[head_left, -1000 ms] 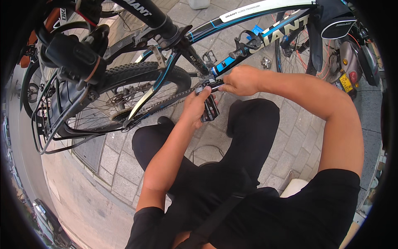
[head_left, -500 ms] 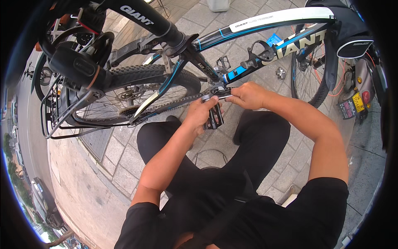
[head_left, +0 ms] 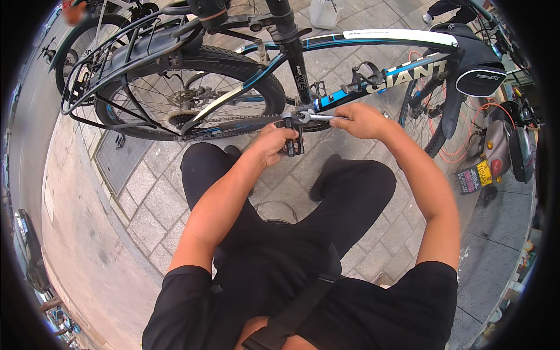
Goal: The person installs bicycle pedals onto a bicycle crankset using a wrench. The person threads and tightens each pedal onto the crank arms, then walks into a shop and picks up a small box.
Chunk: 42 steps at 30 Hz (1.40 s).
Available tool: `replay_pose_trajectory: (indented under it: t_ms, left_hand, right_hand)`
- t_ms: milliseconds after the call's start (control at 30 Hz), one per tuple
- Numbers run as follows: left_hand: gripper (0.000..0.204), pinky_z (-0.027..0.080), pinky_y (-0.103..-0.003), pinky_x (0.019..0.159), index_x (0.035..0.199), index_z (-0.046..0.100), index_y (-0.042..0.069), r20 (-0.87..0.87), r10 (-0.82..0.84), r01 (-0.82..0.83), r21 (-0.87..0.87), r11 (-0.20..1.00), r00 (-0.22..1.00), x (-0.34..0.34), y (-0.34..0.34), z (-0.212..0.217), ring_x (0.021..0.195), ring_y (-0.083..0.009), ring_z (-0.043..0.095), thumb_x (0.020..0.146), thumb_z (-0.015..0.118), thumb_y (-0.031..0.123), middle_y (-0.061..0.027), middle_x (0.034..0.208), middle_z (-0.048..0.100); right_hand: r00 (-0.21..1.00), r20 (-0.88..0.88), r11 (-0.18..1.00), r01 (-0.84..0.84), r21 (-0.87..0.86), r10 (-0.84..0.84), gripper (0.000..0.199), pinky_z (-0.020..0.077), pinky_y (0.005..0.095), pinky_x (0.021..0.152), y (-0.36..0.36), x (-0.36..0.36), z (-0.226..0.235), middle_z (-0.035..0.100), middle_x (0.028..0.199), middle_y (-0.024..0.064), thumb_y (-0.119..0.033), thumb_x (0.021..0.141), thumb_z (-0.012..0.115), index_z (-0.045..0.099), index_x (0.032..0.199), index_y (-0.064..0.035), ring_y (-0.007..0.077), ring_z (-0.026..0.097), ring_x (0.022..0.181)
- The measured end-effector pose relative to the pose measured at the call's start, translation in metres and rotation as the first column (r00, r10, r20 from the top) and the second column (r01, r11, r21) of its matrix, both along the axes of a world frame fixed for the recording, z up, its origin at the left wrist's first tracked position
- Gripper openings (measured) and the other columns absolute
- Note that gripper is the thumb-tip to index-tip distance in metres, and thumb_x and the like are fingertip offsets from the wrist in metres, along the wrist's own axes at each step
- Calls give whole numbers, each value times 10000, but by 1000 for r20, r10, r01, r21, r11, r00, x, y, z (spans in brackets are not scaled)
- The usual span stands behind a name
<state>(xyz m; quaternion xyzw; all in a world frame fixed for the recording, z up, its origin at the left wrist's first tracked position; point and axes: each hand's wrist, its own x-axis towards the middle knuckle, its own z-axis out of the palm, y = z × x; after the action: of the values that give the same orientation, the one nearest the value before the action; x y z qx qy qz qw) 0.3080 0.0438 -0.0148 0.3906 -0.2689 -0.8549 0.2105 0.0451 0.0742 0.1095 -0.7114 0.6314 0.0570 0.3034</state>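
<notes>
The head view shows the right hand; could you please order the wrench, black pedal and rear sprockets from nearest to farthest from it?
1. Wrench: nearest, in the right hand.
2. Black pedal: to its left, at the left hand.
3. Rear sprockets: farther left, beyond the left hand.

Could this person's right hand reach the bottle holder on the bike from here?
Probably yes: the bottle holder sits close by, just past the frame tube, and nothing else seems to stand between. The right hand would likely need to let go of the silver wrench first.
</notes>
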Motion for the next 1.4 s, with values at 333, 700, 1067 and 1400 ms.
replay_pose_trajectory:
  t_ms: [333,700,1067,1400]
  left_hand:
    - [239,569,-397,675,1126,651,25,15,56,-56,4,998,998,0,-1,0,835,-211,702,897,619,-37,-88,930,703]
    - [276,612,-392,613,1106,647,23,62,5,-12,113,993,998,-21,-37,15,760,-212,707,1003,712,271,-76,906,684]
    - [299,529,-299,551,1025,682,49,269,-86,94,-16,995,959,-58,-72,15,707,-148,676,1008,723,345,-73,848,706]
    - [228,542,-303,579,994,686,44,306,-69,79,-21,997,949,-65,-82,9,733,-142,676,1032,690,270,-63,860,690]
  right_hand:
    - [932,-250,825,-350,-444,262,221,545,460,653,-4,34,-20,645,813,85,-301,970,669,682,894,-94,333,687,756]
    - [964,-100,962,-229,146,245,342,550,508,835,-51,10,3,741,947,204,-364,1028,593,724,1059,-50,415,712,908]
    - [953,-87,954,-295,-55,290,492,545,518,661,-85,-38,-29,658,639,186,-475,983,621,718,752,-52,424,668,645]
    - [968,88,946,-205,-253,233,459,526,498,582,-85,-59,-79,645,610,177,-428,940,713,679,682,-50,406,658,604]
